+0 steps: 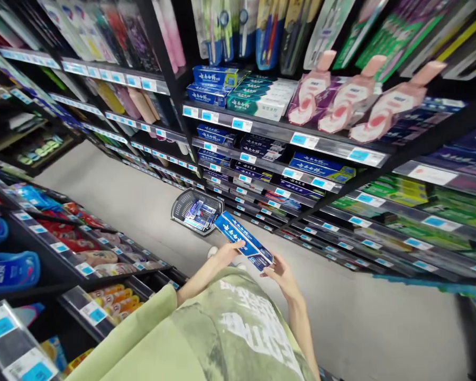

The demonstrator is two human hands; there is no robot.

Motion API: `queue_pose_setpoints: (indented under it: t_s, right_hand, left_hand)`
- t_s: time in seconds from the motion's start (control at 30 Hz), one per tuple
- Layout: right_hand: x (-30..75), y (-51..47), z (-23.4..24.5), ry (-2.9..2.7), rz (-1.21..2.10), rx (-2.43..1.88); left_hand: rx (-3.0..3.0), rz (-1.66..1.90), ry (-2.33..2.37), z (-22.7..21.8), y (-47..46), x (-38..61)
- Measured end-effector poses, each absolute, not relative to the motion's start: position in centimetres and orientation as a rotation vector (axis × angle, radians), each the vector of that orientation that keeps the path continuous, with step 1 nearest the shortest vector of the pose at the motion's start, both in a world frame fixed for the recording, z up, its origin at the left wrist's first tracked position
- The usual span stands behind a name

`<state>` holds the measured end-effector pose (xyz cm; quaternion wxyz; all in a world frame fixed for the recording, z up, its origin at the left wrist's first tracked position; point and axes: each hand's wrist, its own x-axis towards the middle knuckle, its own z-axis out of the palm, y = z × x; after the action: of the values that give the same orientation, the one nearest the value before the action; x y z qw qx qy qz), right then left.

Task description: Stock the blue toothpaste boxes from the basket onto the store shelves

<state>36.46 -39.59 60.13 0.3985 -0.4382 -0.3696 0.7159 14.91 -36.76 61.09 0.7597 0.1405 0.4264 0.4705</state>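
A blue toothpaste box [238, 235] is held in front of my body, tilted down to the right. My left hand [230, 252] grips its near long side, with the thumb on the printed face. At the box's right end, my right hand [278, 272] closes its fingers round the corner. Fingers beneath the box are hidden. Beyond the box's far end, on the floor, stands a dark grey shopping basket [176, 211] with several blue and white boxes [201, 214] inside.
Shelves ahead hold toothpaste cartons [262, 95], hanging toothbrushes [269, 32] and pink bottles [347, 103]. Price labels [303, 139] line the shelf edges. At my left, another shelf unit holds blue bottles [10, 269] and orange-capped packs [117, 299]. Grey floor [143, 196] runs between them.
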Motion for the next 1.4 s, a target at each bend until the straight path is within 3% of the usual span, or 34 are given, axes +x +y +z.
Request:
queue_pose_setpoints:
  t_s: [0.1, 0.27, 0.5, 0.83, 1.03, 1.4]
  right_hand:
    - [35.8, -39.8, 60.4, -0.979, 1.776, -1.160]
    - [34.1, -39.3, 59.4, -1.138, 1.447, -1.356]
    - [31.9, -37.5, 59.0, -1.652, 1.026, -1.179]
    - [30.6, -30.1, 57.3, -1.240, 1.334, -1.715]
    - [27.1, -22.5, 57.8, -1.180, 1.561, -1.734]
    - [17.5, -7.1, 56.2, -1.582, 1.374, -1.831]
  left_hand:
    - [0.310, 1.002, 0.875, 61.5, -36.8, 15.5]
    - [0.330, 1.105, 0.812, 61.4, -37.0, 16.2]
    - [0.007, 1.236, 0.805, 60.3, -35.8, 14.0]
    - [-0.005, 1.202, 0.754, 56.2, -29.7, 12.2]
    - [0.175, 1.206, 0.719, 55.4, -23.3, 6.6]
    - [0.390, 1.342, 0.856, 51.5, -14.4, -2.6]
